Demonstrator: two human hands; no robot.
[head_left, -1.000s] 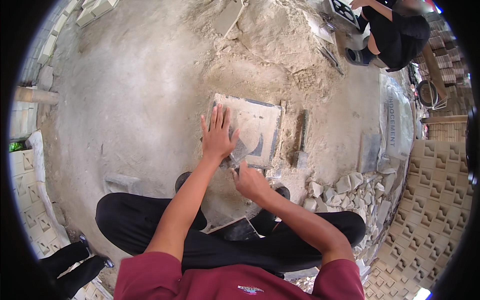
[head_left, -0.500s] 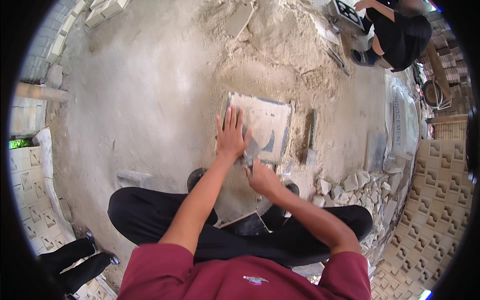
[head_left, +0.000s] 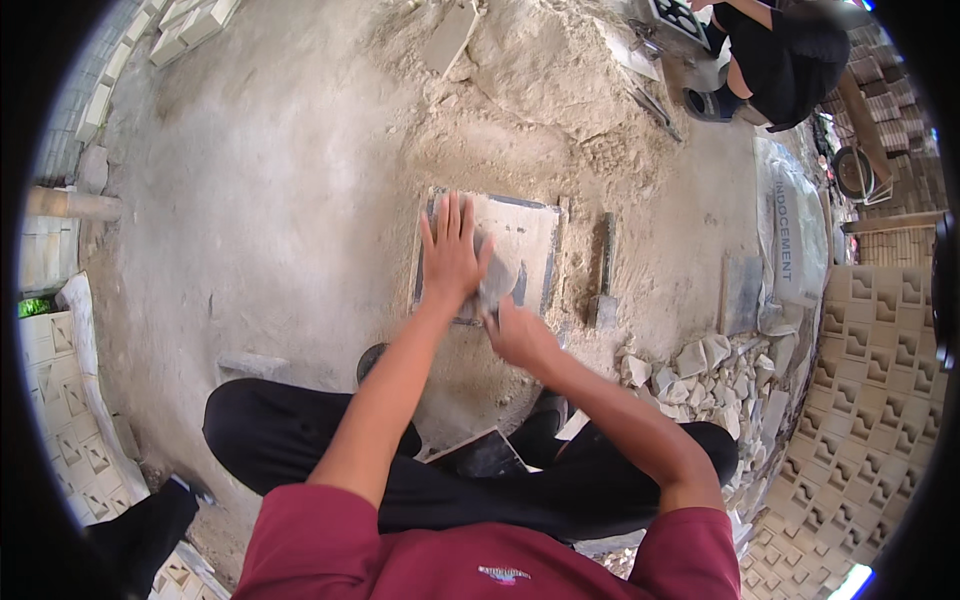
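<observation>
A square mould [head_left: 553,245] with a dark rim lies on the ground before me, filled with pale sandy mix that has dark patches on its face. My left hand [head_left: 452,258] rests flat on its left part, fingers stretched out and pointing away from me. Closed around a trowel's handle, my right hand [head_left: 522,332] is at the mould's near edge. The trowel's grey blade [head_left: 497,283] lies over the mix beside my left thumb; part of its outline is blurred. A narrow dark bar [head_left: 607,250] lies to the mould's right.
Beyond the mould rises a heap of sandy mix [head_left: 540,75]. Broken rubble [head_left: 700,370] lies at right, near a grey slab [head_left: 741,293] and a cement bag [head_left: 798,245]. A co-worker [head_left: 790,65] crouches far right. Patterned blocks [head_left: 870,370] are stacked at right; a black tile [head_left: 485,455] lies between my feet.
The whole view has shifted slightly, so the mould appears further left. The trowel blade has moved closer against my left hand. The standing person's legs at lower left have changed position.
</observation>
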